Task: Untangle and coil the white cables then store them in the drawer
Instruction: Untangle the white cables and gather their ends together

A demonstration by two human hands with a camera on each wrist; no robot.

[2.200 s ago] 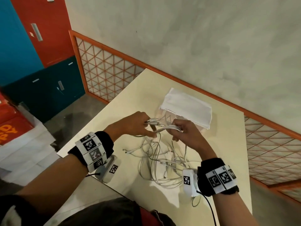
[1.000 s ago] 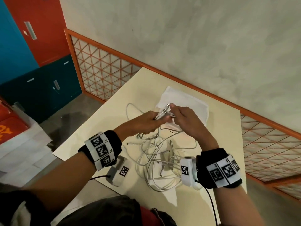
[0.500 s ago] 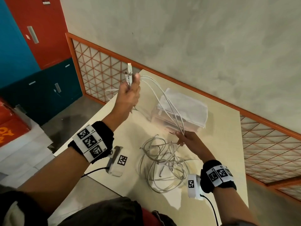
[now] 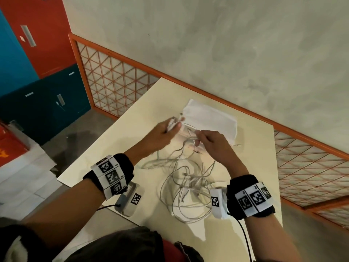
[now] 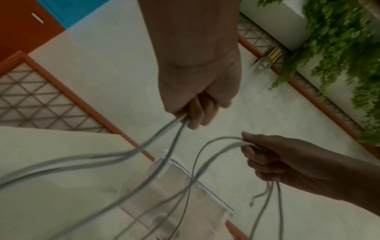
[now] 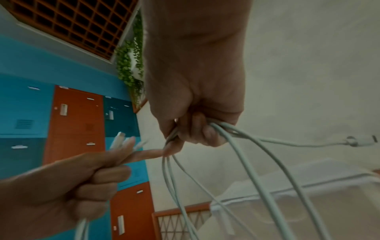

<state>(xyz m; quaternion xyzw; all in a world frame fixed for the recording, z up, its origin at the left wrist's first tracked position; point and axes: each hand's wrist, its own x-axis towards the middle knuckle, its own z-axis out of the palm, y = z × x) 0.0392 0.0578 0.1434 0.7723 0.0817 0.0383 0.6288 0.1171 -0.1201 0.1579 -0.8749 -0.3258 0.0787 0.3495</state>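
Observation:
A tangle of white cables lies on the cream table between my forearms. My left hand grips a few cable ends, and their plugs stick out past my thumb. Close to its right, my right hand holds a bunch of the same strands, which hang down to the tangle. In the right wrist view the right hand clasps several strands and one plug dangles free. Just behind both hands stands the small translucent drawer box with a white top.
The table's far edge meets a grey wall with an orange lattice rail. Red and blue lockers stand at the left. White sheets lie on the floor left of the table. The table's near-left edge is under my left wrist.
My left hand has come down from high above the table, with the plugs still in it, to beside the right hand. The stretched strands have gone slack. The right hand shifted slightly toward the drawer box.

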